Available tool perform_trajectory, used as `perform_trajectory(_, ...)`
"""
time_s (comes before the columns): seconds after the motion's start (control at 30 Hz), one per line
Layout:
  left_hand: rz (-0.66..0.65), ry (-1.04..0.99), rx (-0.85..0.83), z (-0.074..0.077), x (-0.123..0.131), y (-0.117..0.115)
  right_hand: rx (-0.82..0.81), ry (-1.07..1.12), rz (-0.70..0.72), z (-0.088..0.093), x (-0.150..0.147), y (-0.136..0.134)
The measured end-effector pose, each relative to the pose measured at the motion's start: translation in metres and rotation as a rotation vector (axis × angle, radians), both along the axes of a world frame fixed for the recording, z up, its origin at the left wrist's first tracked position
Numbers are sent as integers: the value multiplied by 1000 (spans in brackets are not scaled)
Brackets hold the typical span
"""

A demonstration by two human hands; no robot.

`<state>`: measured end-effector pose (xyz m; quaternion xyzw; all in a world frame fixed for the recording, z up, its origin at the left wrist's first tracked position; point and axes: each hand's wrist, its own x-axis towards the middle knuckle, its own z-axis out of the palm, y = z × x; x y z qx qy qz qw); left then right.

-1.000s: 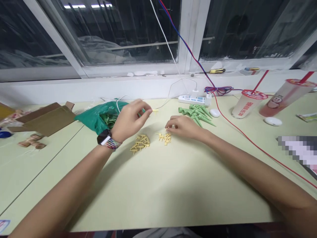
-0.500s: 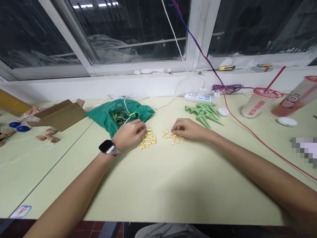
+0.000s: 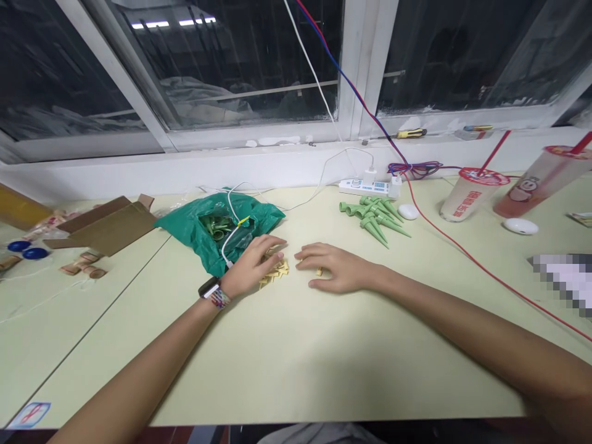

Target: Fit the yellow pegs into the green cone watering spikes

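My left hand [image 3: 252, 266] rests with its fingertips on a pile of small yellow plastic pieces [image 3: 276, 272], which it partly hides. Whether it holds a piece, I cannot tell. My right hand [image 3: 333, 268] lies spread on the table, covering a smaller yellow group, with one piece [image 3: 319, 271] showing by its fingers. Beyond the hands, a bunch of green plastic spikes [image 3: 374, 217] lies on the table. A green plastic bag [image 3: 187, 229] with green parts inside is close to my left hand. A yellow piece [image 3: 243, 221] lies on a white cable over the bag.
A white power strip [image 3: 365, 188] sits at the table's back edge, and a red wire [image 3: 481, 259] runs across the right side. Two plastic cups with red straws [image 3: 468, 195] and a cardboard box [image 3: 106, 226] stand at the sides.
My left hand has come down from above the table onto the yellow pile. My right hand has slid over the smaller group, and the head view has shifted slightly.
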<state>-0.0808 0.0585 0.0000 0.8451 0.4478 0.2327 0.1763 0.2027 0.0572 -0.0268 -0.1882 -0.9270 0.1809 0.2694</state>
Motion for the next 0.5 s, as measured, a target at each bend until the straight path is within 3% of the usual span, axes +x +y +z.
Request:
perform_trajectory(0.3, -138, 7, -32, -2, 3, -24, 79, 129, -37, -4, -6, -5)
perform_trajectory(0.5, -203, 80, 7, -7, 5, -31, 27, 153, -172, -10, -16, -16)
